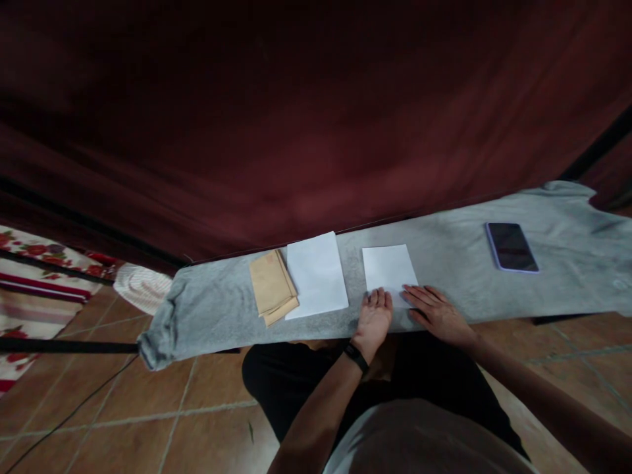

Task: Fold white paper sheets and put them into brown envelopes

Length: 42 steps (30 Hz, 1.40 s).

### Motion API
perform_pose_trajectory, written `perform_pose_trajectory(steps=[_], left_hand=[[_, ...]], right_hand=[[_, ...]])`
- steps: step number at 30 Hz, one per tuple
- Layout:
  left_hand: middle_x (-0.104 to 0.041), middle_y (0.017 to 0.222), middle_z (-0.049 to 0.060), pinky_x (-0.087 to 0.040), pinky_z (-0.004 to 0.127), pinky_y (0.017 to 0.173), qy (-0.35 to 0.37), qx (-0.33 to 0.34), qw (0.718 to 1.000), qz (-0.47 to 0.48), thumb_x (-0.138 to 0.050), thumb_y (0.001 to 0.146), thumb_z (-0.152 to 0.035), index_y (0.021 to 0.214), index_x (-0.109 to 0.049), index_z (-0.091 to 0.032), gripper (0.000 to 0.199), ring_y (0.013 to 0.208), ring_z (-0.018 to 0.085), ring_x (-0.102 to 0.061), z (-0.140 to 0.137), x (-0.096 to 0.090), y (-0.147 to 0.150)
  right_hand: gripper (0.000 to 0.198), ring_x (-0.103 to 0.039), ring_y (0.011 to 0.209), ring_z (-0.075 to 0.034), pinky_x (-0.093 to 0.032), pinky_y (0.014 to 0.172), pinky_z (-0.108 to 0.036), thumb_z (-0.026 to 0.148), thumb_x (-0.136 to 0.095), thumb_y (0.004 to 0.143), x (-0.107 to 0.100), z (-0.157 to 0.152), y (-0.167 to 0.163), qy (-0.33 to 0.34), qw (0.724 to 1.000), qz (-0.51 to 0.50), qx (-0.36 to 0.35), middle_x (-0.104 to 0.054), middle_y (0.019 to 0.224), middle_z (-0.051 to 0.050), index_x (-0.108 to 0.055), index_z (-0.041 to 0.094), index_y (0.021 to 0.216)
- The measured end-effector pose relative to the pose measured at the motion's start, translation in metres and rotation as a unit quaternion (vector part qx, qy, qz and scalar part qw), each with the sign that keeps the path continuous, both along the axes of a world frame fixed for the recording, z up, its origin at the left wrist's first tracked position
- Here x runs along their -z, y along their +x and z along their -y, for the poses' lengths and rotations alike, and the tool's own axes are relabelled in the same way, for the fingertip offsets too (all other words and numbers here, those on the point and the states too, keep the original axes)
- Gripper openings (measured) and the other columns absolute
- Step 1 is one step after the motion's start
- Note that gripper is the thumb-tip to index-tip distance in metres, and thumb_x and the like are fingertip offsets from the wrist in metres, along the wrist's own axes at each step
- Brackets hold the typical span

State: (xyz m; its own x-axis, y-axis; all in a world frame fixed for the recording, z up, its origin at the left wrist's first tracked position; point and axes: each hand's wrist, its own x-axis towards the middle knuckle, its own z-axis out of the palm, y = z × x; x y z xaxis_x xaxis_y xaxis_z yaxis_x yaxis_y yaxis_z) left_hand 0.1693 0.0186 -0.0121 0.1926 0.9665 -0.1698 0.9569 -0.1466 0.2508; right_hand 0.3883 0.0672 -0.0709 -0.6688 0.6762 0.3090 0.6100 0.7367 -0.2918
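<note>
The left hand [374,321] is palm up with its fingers close together, at the near edge of the white paper [390,264]. The right hand [438,316] lies flat, fingers a bit apart, on the paper's near right corner. Left of the hands are bigger white sheets [316,276], then brown envelopes [271,282] touching them. A phone [512,247] lies well to the right. Past the hands, a dark red curtain [306,171] hangs like a wall.
</note>
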Motion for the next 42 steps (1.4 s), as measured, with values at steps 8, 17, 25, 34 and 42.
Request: perform_pose_trajectory(steps=[8,17,25,34,42], left_hand=[[-0.062,0.145,0.008,-0.044,0.037,0.116,0.058,0.040,0.997,0.005,-0.044,0.098,-0.009,0.141,-0.055,-0.020,0.046,0.135,0.021,-0.056,0.012,0.000,-0.024],[-0.044,0.161,0.007,-0.038,0.043,0.125,0.104,0.000,0.989,0.106,-0.050,0.075,0.008,0.143,-0.056,-0.019,0.073,0.149,0.024,-0.040,0.006,0.020,-0.043],[-0.051,0.156,0.007,-0.039,0.041,0.124,0.101,-0.023,0.981,0.166,-0.045,0.071,0.013,0.144,-0.056,-0.019,0.081,0.146,0.023,-0.043,-0.011,0.023,-0.050],[-0.072,0.093,0.003,-0.051,0.034,0.090,0.188,-0.154,0.890,0.387,-0.060,0.094,-0.022,0.092,-0.069,-0.020,0.010,0.094,0.020,-0.066,-0.045,-0.028,-0.043],[-0.064,0.073,-0.003,-0.046,0.023,0.069,0.113,-0.198,0.768,0.599,-0.071,0.087,-0.044,0.089,-0.061,-0.019,0.026,0.069,0.013,-0.059,-0.063,-0.064,-0.032]], right_hand=[[0.040,-0.059,0.133,-0.024,-0.047,0.114,-0.049,0.017,-0.050,0.099,0.004,-0.017,0.017,-0.067,0.993,-0.094,-0.024,-0.066,0.140,-0.003,-0.068,0.029,0.132],[0.052,-0.060,0.131,-0.025,-0.048,0.113,-0.051,0.006,-0.054,0.089,0.003,-0.015,0.022,-0.098,0.990,-0.103,-0.011,-0.065,0.140,-0.001,-0.069,0.033,0.130],[0.066,-0.059,0.132,-0.026,-0.050,0.111,-0.050,-0.003,-0.048,0.077,-0.002,-0.021,0.015,-0.106,0.988,-0.109,0.022,-0.064,0.142,-0.003,-0.069,0.029,0.131],[0.031,-0.073,0.107,-0.024,-0.060,0.094,-0.040,0.033,-0.051,0.099,-0.087,-0.051,0.006,-0.155,0.946,-0.271,0.088,-0.077,0.116,-0.005,-0.075,0.027,0.118],[0.036,-0.072,0.081,-0.024,-0.060,0.073,-0.035,0.058,-0.065,0.087,-0.144,-0.082,-0.015,-0.144,0.879,-0.415,0.186,-0.078,0.088,-0.004,-0.078,0.024,0.091]])
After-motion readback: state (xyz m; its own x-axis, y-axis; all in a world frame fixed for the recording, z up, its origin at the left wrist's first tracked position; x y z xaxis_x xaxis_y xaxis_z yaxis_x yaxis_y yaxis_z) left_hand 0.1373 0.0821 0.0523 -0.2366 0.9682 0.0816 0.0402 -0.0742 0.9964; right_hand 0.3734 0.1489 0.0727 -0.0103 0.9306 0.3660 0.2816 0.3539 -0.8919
